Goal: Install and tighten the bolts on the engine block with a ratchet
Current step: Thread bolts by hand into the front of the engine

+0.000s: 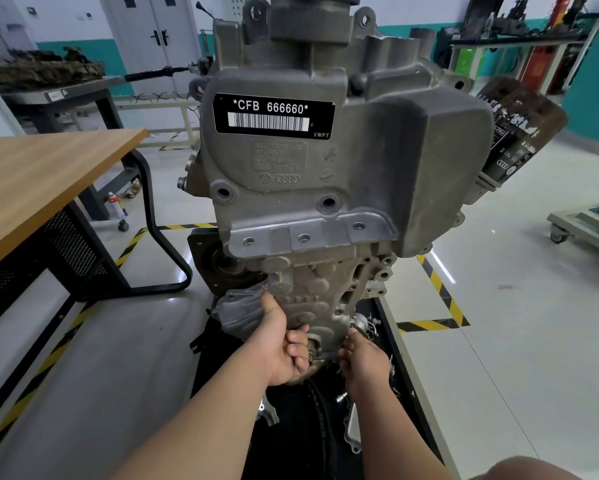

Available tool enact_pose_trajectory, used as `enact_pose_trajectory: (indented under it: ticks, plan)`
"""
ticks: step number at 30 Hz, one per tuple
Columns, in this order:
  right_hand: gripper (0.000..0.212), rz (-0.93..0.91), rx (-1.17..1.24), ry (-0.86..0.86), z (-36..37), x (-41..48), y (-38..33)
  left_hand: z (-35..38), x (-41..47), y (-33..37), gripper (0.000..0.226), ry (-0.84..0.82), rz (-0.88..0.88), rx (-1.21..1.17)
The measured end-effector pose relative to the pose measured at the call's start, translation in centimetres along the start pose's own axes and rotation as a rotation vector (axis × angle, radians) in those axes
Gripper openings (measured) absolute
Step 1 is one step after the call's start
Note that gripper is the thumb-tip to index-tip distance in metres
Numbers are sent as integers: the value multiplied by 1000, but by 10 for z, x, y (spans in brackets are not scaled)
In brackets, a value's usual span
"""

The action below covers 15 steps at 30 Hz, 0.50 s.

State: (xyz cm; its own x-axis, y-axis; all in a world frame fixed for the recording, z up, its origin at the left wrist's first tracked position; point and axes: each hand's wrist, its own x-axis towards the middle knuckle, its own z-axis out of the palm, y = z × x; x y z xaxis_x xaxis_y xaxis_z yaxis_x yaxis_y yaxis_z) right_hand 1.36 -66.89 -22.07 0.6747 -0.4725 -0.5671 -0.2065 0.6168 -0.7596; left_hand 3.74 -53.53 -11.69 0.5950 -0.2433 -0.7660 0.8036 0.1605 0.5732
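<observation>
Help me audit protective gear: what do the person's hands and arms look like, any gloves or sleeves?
Both the left hand and the right hand are bare, without gloves. The forearms are bare too: no sleeves, watch, rings or markings show.

"What is everything resting on?"

"A black tray point(410, 403), set low over a pale, glossy floor point(499, 289). The engine block point(326, 168) rises upright above it, though its foot is hidden. A silver cover point(355, 431) and small loose metal pieces point(341, 397) lie on the tray."

"And the floor?"

"Yellow-and-black tape point(440, 289) runs beside the tray."
</observation>
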Motion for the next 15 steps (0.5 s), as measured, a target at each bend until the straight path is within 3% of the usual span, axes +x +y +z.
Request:
enact_pose_trajectory:
  ticks: [11, 15]
  plan:
    - [26, -25, 82, -32, 0, 0, -3, -2, 4, 0, 90, -16, 3, 27]
    - [24, 3, 132, -41, 1, 0, -4, -7, 9, -1, 93, -53, 40, 146]
